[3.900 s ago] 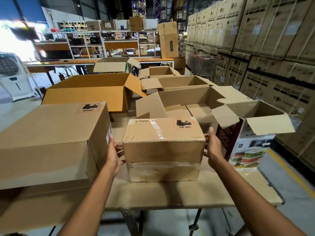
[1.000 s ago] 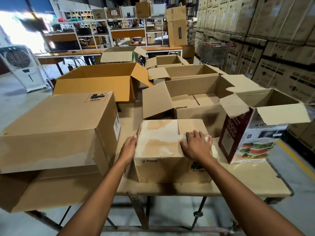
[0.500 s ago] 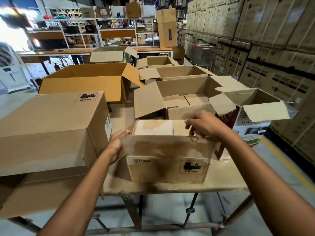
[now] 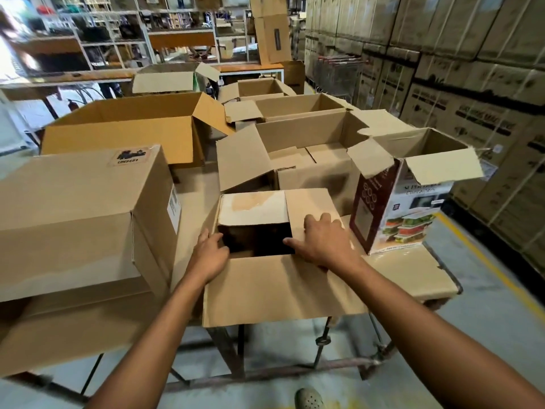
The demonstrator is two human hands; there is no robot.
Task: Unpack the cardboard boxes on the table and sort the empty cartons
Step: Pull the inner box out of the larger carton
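A small brown carton (image 4: 280,290) stands at the table's near edge in front of me. Its near flap hangs down toward me and a dark opening shows inside; what it holds is hidden. My left hand (image 4: 209,256) grips the carton's left rim, thumb at the opening. My right hand (image 4: 323,243) lies flat with spread fingers on the right inner flap, its thumb along the flap's edge.
A large shut carton (image 4: 73,216) sits close on the left. A printed food-container box (image 4: 398,214) with raised flaps stands on the right. Several open cartons (image 4: 309,160) fill the table (image 4: 413,273) behind. Stacked cartons (image 4: 472,69) wall the right aisle.
The small carton's near flap has swung down toward me, exposing the dark inside. My right hand dropped from the lifted flap onto the right inner flap; my left shifted to the rim.
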